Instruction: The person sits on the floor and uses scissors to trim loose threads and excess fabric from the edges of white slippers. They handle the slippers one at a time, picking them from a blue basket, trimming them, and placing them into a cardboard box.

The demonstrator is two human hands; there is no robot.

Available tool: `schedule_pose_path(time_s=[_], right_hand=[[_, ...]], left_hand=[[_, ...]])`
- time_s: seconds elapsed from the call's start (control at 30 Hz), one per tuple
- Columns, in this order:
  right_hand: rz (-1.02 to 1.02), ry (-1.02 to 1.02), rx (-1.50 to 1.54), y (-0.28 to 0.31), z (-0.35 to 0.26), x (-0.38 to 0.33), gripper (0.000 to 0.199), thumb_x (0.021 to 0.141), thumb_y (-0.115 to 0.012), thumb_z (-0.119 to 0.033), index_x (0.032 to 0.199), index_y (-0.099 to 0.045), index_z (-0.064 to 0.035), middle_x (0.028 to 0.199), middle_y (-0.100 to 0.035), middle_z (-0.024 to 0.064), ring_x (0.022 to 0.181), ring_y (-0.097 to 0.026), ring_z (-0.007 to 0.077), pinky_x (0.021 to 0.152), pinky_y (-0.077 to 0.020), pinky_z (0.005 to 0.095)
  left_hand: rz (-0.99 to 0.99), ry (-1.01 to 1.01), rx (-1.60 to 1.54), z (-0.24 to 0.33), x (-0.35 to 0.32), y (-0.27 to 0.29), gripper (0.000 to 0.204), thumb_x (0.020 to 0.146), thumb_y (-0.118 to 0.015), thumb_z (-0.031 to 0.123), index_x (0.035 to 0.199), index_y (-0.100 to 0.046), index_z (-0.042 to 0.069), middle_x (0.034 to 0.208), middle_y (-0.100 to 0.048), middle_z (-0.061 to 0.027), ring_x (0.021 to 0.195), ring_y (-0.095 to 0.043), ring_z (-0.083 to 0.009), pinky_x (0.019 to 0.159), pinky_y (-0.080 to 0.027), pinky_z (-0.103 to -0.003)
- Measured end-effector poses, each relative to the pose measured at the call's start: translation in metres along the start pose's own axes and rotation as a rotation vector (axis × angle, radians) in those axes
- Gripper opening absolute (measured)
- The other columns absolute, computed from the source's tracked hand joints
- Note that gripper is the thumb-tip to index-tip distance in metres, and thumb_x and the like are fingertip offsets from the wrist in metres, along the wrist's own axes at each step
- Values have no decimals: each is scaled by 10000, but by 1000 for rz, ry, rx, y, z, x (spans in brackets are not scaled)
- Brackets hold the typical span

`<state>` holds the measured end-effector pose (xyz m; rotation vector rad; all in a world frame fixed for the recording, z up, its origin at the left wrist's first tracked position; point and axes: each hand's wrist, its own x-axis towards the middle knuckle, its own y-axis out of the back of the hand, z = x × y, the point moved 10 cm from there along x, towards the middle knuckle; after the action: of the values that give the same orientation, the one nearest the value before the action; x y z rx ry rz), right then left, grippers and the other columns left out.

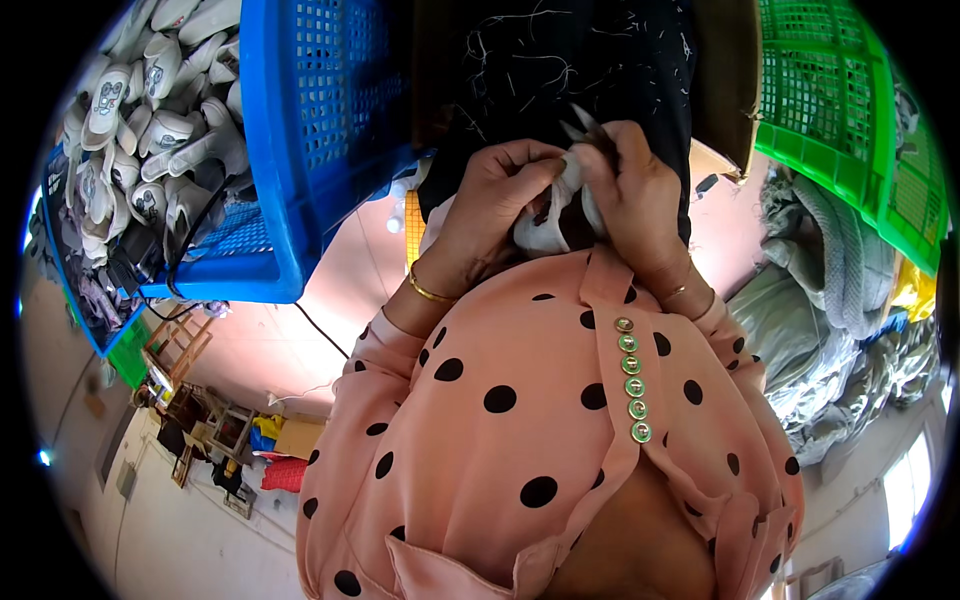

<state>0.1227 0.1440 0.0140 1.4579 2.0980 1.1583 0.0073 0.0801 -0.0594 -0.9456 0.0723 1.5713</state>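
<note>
In my lap, against the pink blouse, is a small white fabric shoe with a dark opening. My left hand is closed on its upper edge, thumb and fingers pinched together. My right hand is closed around a pair of thread snips, whose two pointed blades stick out past the fingers, slightly apart. The right thumb lies close to the shoe's edge, beside the left fingertips. Fingers cover much of the shoe. Loose white thread ends are scattered over the black cloth on my lap.
At the left stands a blue plastic crate, with a heap of white shoes beyond it. A green basket is at the right, near a brown cardboard edge. Grey fabric and plastic bags lie below it. A dark cable hangs at left.
</note>
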Motion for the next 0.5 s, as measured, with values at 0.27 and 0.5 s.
schedule_pose_path(time_s=[0.27, 0.5], right_hand=[[-259, 213, -49, 8, -8, -1, 344, 888, -664, -365, 940, -539, -49, 657, -615, 94, 573, -638, 260, 503, -498, 341], [-362, 391, -115, 1, -11, 3, 335, 887, -635, -388, 930, -566, -63, 642, -582, 59, 566, -619, 217, 506, -493, 321]], left_hand=[[52, 54, -113, -7, -10, 20, 214, 883, -659, 132, 1044, -681, -8, 728, -626, 15, 572, -481, -25, 529, -380, -162], [16, 54, -120, -6, -8, 19, 229, 882, -669, 145, 1051, -679, -9, 742, -635, 9, 569, -475, -22, 525, -377, -158]])
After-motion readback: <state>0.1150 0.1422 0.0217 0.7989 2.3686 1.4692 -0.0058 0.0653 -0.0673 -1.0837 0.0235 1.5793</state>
